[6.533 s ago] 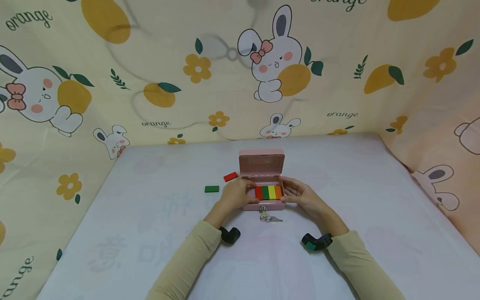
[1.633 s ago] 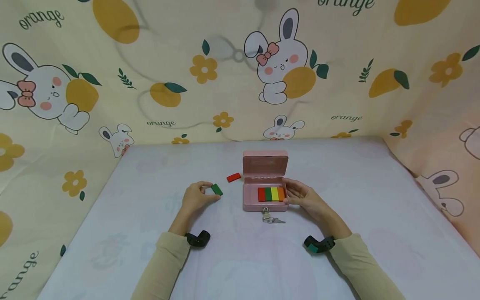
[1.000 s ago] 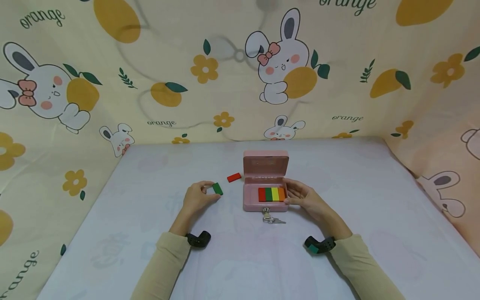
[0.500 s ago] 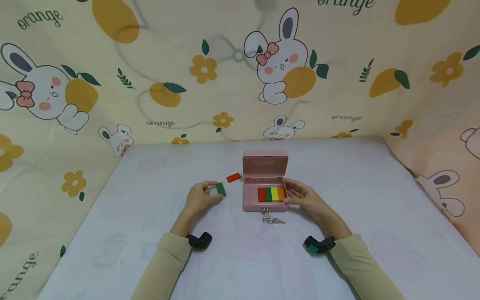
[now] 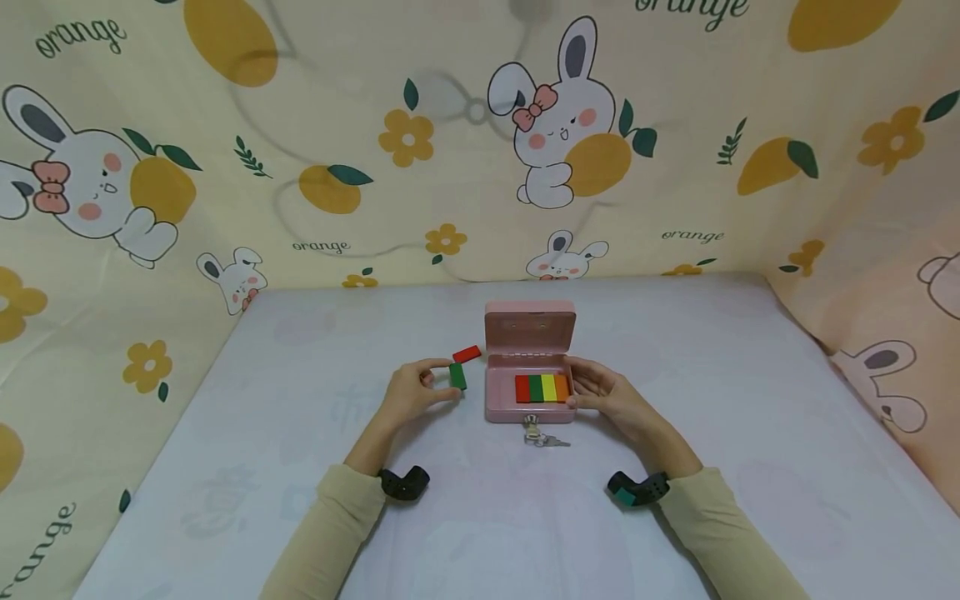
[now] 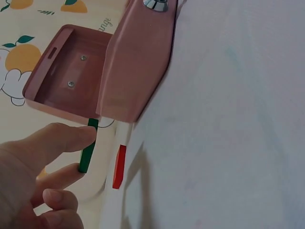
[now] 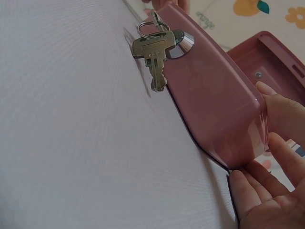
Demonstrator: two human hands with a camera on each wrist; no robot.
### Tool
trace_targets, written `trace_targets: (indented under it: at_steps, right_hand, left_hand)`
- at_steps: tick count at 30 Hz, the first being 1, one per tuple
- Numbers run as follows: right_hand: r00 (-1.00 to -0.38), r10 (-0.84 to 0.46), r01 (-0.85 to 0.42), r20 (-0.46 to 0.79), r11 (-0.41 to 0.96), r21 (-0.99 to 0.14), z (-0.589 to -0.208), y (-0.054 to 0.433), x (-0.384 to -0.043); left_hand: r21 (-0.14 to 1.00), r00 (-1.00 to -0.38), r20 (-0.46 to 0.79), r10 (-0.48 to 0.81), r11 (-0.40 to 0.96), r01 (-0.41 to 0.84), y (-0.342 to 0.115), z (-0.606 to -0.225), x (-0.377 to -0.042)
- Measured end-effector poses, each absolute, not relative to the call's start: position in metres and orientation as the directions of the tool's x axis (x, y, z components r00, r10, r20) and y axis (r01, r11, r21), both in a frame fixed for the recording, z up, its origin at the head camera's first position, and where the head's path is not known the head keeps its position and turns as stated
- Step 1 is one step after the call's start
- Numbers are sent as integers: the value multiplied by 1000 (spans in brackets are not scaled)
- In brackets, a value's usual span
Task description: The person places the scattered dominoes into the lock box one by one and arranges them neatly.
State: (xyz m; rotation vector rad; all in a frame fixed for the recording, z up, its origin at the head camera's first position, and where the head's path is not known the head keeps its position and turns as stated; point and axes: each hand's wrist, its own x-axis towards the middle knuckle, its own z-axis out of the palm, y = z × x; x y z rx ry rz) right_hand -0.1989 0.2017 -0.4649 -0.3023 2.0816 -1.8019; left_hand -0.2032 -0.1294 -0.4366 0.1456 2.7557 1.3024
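Observation:
My left hand (image 5: 411, 392) pinches a green block (image 5: 458, 376) by its ends between thumb and fingertip. In the left wrist view the green block (image 6: 89, 145) is held above the table, left of the box. A pink metal cash box (image 5: 501, 410) stands with its lid (image 5: 528, 329) raised. Inside, a row of red, green, yellow and orange blocks (image 5: 542, 388) lies against the right side. My right hand (image 5: 606, 390) holds the box's right wall, thumb near the rim and fingers along the side. A red block (image 5: 467, 354) lies on the table just left of the box.
A lock with keys (image 7: 157, 55) hangs at the front of the box. White cloth (image 5: 510, 517) covers the table. Behind it rises a cream curtain (image 5: 330, 100) printed with rabbits and oranges. Each wrist wears a black camera (image 5: 405, 483).
Earlier the left hand was at the box while the green block lay on the table. Now it holds that block upright and has carried it right, towards the box. The right hand stays put.

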Motion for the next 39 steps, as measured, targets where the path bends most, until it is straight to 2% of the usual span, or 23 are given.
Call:
trace_targets:
  at_steps: [12,39]
  right_hand:
    - [-906,-405,81,-128,130,-988,-468,202,-200]
    - [-906,-406,68,-121,144,-987,-470,203,-200]
  left_hand:
    - [769,-988,-79,134,639,25,-120,-429,-202]
    - [785,-972,0,235,602,146,-94,-422,-203]
